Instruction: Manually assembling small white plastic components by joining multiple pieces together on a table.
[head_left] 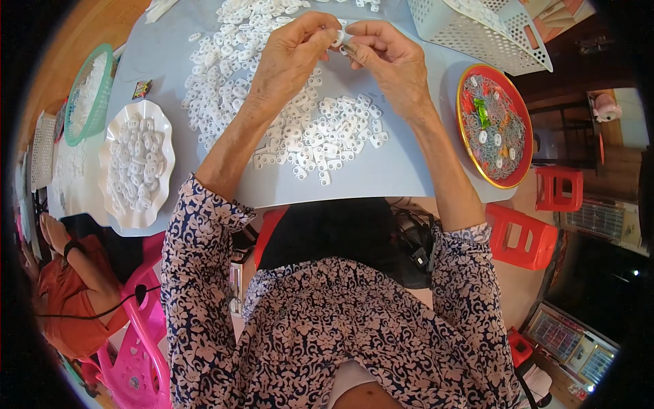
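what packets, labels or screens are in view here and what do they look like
small wrapper: on the grey table, left of the white pieces, between green basket and white scalloped dish; squarish, dark with red and yellow.
flat panels: low at right on the floor; rectangular, pale frames, multicoloured faces; whether they are screens, I cannot tell.

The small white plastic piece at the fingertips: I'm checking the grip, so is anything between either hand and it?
Nothing visible. The left hand and right hand both pinch the small white piece directly with bare fingertips, above the pile of white pieces on the table.
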The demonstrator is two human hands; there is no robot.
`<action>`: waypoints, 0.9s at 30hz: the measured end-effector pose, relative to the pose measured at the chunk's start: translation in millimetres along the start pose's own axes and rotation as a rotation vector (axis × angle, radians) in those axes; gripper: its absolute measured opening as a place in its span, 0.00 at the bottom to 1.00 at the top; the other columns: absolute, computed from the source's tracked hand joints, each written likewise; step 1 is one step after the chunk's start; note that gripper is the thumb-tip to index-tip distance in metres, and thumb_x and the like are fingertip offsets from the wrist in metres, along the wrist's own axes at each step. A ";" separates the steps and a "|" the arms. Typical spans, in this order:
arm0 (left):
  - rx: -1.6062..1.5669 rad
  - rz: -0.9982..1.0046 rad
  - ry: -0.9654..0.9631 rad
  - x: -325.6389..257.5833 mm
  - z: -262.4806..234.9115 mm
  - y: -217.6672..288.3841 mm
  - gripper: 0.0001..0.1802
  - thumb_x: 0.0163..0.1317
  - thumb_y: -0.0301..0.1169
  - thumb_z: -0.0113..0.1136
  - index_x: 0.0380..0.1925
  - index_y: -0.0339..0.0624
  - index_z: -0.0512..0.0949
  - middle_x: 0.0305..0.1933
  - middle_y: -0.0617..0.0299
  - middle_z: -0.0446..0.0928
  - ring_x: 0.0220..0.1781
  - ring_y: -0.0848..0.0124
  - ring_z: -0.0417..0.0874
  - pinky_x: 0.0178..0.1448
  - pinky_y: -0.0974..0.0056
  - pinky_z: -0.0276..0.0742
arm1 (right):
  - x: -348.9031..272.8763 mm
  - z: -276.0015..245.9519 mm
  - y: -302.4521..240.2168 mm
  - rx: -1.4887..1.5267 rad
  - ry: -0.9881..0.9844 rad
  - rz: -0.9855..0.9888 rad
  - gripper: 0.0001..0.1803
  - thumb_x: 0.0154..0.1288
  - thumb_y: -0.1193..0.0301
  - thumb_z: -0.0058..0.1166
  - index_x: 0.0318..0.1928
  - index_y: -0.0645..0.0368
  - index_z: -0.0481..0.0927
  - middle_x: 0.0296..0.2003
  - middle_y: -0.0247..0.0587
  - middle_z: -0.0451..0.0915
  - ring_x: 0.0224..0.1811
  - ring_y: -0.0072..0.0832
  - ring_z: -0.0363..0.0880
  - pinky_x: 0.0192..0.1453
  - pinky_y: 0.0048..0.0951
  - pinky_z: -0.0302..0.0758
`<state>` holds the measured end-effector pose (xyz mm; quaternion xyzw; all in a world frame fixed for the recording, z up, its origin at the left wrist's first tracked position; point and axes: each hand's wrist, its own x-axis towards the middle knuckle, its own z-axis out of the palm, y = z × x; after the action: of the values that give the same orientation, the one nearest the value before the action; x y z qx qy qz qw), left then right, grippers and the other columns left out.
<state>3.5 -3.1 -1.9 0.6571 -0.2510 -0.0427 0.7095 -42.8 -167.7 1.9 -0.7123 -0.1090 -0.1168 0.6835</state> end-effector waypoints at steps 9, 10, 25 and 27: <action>0.175 0.012 -0.072 2.3 -2.7 7.9 0.11 0.65 0.33 0.52 0.38 0.37 0.78 0.28 0.65 0.77 0.33 0.79 0.75 0.36 0.71 0.70 | 0.5 0.3 -2.0 0.029 0.003 0.023 0.11 0.63 0.76 0.56 0.45 0.64 0.76 0.31 0.35 0.81 0.31 0.17 0.77 0.39 0.19 0.77; 0.146 0.047 -0.051 2.2 -2.9 9.1 0.12 0.65 0.35 0.51 0.37 0.37 0.78 0.28 0.65 0.77 0.32 0.78 0.74 0.35 0.71 0.69 | 0.7 -0.7 -1.5 0.026 0.005 0.022 0.11 0.63 0.76 0.56 0.45 0.64 0.76 0.31 0.35 0.81 0.31 0.17 0.77 0.39 0.19 0.77; 0.299 -0.009 -0.109 -1.4 0.8 5.4 0.15 0.68 0.37 0.43 0.30 0.39 0.73 0.21 0.66 0.71 0.23 0.78 0.67 0.27 0.70 0.64 | -0.3 2.8 -4.0 0.001 0.036 0.017 0.10 0.62 0.78 0.54 0.44 0.65 0.75 0.32 0.36 0.80 0.32 0.19 0.79 0.40 0.21 0.78; 0.326 -0.011 -0.101 -1.7 1.3 7.5 0.15 0.68 0.37 0.42 0.30 0.39 0.73 0.21 0.66 0.70 0.24 0.78 0.67 0.27 0.69 0.64 | 0.3 1.9 -1.8 -0.029 0.024 -0.009 0.10 0.62 0.79 0.53 0.44 0.65 0.75 0.31 0.36 0.80 0.31 0.19 0.79 0.39 0.20 0.77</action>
<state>-0.5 -2.6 4.8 0.7619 -0.2865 -0.0382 0.5797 -43.1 -165.7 3.7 -0.7203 -0.1025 -0.1299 0.6736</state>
